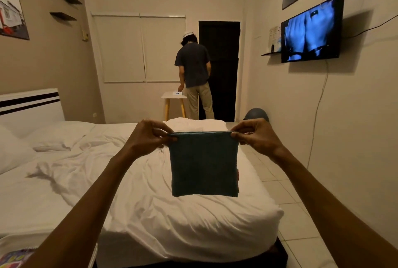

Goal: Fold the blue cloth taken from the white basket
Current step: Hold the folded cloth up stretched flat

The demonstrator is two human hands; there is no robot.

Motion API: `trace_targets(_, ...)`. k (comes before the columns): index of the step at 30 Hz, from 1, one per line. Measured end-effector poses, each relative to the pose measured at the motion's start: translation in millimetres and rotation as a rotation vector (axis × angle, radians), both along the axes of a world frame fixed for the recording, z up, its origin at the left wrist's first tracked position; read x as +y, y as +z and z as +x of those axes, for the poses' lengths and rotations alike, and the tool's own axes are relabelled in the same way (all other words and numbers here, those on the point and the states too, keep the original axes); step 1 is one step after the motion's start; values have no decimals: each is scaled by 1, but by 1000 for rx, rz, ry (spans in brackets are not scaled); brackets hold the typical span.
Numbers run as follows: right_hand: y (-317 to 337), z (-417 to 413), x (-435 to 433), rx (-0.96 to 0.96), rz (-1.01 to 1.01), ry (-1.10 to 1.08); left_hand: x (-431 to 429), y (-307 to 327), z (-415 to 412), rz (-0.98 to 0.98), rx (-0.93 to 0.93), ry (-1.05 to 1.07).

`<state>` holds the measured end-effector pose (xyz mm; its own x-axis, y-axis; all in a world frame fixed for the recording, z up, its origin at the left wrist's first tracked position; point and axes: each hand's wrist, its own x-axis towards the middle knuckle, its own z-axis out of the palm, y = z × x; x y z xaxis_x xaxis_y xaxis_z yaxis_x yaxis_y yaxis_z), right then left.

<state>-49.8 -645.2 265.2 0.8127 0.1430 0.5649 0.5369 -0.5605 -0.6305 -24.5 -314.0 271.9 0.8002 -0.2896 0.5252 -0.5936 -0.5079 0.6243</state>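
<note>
The upper left corner of the blue cloth (204, 164) is pinched by the left hand (150, 136), thumb against curled fingers. Between the hands the top edge is held taut, where layers appear stacked, and the cloth hangs free below them, above the bed (150, 203). The upper right corner is pinched by the right hand (257, 136). If either pinch is loosened, a corner could be dropped or the layers slid out of line, and the fold lost; a skewed crease is risked if the hands are lowered unevenly.
</note>
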Motion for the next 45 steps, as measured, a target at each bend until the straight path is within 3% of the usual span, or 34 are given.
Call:
trace_targets(11, -42, 12, 80, 73, 35, 43, 74, -27, -13, 86, 62, 138)
trace_targets(27, -143, 23, 368, 242, 129, 433, 337, -92, -97, 174, 303, 600)
trace_targets(34, -192, 54, 441, 300, 58, 386, 392, -147, -70, 146, 360, 745)
trace_targets(39, -215, 71, 467, 291, 133, 300, 411, -169, -48, 37, 316, 830)
trace_targets(42, -244, 63, 470, 325, 46, 347, 423, -202, -51, 173, 422, 795)
trace_targets(45, -284, 40, 469, 323, -202, 472, 428, -252, -71, 486, 548, 780)
